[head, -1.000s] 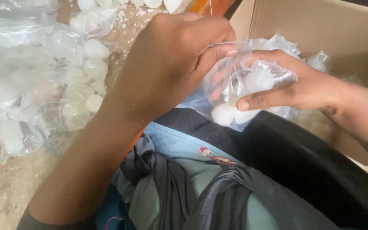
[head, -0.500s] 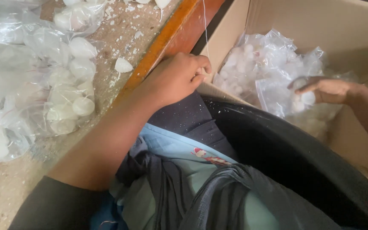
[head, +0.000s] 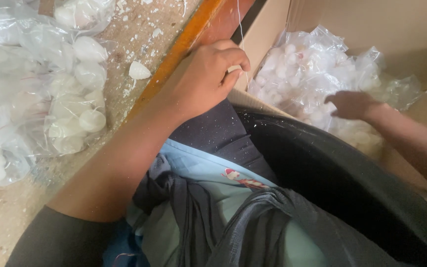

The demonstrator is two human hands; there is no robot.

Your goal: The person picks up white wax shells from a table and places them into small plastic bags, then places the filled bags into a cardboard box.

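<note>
The left hand (head: 206,79) rests at the orange-brown edge of the work table (head: 193,34), next to the near wall of a cardboard box (head: 322,15). Its fingers are curled together, and the thumb and forefinger pinch a thin white thread (head: 240,29) that rises straight up out of the picture. A small pale piece shows at the pinch point; its kind cannot be determined.

The right hand (head: 354,105) extends into the cardboard box and lies on a pile of clear plastic bags (head: 312,64) filled with small white rounded pieces. The hand is blurred, so it cannot be determined whether its fingers are apart or closed, or whether they grip a bag. The pile occupies the box floor against the far wall and reaches down beside the rim of a black tub (head: 332,163) that sits in front of the person.

On the table to the left lie further clear bags of white pieces (head: 70,104), heaped together, well apart from both hands. One loose white piece (head: 138,70) lies on the speckled table surface between that heap and the left hand. White crumbs are scattered over the table top.
</note>
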